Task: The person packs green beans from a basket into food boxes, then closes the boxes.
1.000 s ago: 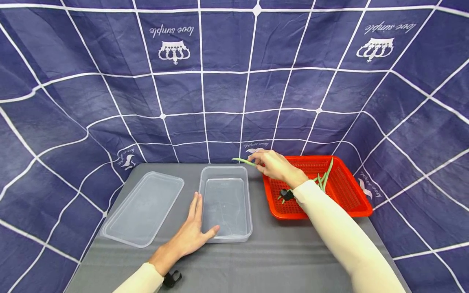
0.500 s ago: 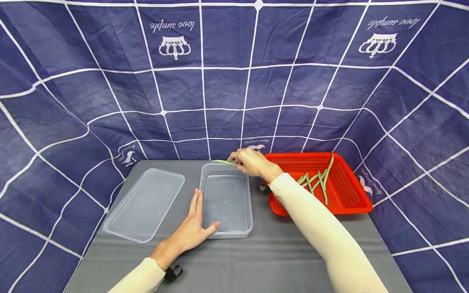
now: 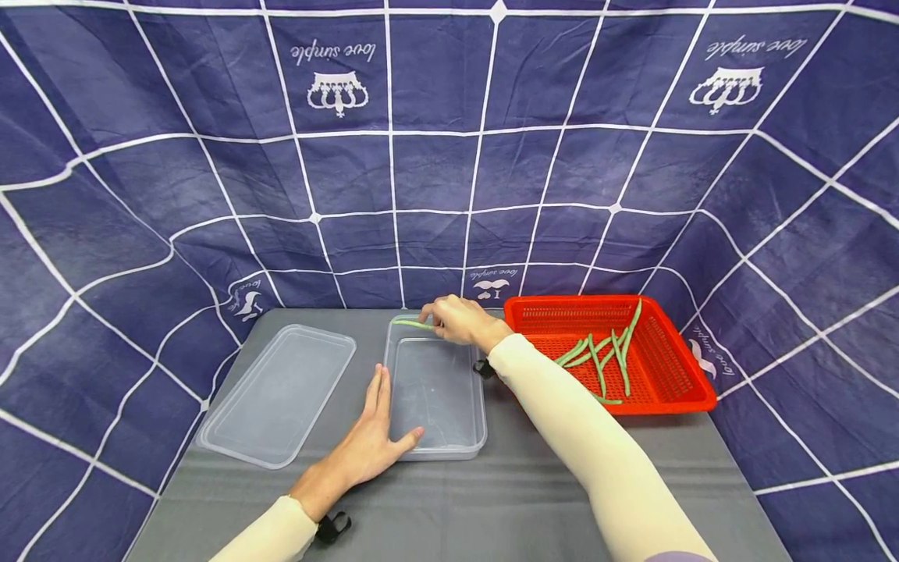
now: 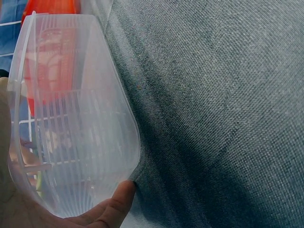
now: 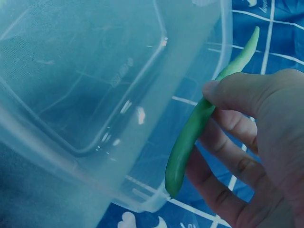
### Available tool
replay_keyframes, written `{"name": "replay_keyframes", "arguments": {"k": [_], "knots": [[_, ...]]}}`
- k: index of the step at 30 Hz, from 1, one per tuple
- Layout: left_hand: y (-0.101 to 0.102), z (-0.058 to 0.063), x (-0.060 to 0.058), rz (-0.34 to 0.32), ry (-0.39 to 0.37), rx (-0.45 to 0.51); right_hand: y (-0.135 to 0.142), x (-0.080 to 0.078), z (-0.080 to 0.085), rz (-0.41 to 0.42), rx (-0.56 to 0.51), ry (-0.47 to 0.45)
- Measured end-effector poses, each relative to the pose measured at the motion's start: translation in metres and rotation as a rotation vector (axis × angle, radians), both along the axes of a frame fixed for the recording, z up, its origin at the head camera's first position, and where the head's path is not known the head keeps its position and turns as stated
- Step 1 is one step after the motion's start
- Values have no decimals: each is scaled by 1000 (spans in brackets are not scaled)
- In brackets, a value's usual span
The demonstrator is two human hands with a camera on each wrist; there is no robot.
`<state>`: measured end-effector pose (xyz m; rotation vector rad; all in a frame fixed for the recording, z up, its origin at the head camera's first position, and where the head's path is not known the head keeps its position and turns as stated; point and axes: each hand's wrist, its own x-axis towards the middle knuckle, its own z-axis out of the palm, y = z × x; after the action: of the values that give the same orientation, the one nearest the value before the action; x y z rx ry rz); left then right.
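Observation:
A green bean (image 5: 190, 137) is pinched between the thumb and fingers of my right hand (image 3: 458, 318), over the far end of a clear plastic container (image 3: 431, 398). The right wrist view shows the bean slanting across the container's far corner. My left hand (image 3: 372, 437) rests against the container's left side, its fingers straight along the wall and the thumb at the near edge. In the left wrist view the fingertips (image 4: 124, 190) lie low by the container's base. Nothing lies inside the container.
The container's flat lid (image 3: 277, 398) lies on the grey cloth to the left. On the right stands a red plastic basket (image 3: 674, 390) with several green beans (image 3: 620, 359) in it. A blue patterned curtain (image 3: 435, 172) hangs behind and at both sides.
My right hand has carried the green bean leftward from above the red basket to the container's far end, and lowered it a little. The left hand has stayed at the container.

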<state>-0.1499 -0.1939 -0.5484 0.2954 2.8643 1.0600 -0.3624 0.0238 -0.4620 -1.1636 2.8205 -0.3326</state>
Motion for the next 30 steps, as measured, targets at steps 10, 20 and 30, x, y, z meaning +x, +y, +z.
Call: {"name": "replay_keyframes", "arguments": {"k": [10, 20, 30], "knots": [[0, 1, 2, 3, 30, 4, -8, -4, -16, -16, 46, 25], [-1, 3, 0, -3, -27, 7, -11, -4, -25, -36, 86, 44], [-1, 1, 1, -4, -29, -2, -3, 0, -25, -71, 44, 59]]}}
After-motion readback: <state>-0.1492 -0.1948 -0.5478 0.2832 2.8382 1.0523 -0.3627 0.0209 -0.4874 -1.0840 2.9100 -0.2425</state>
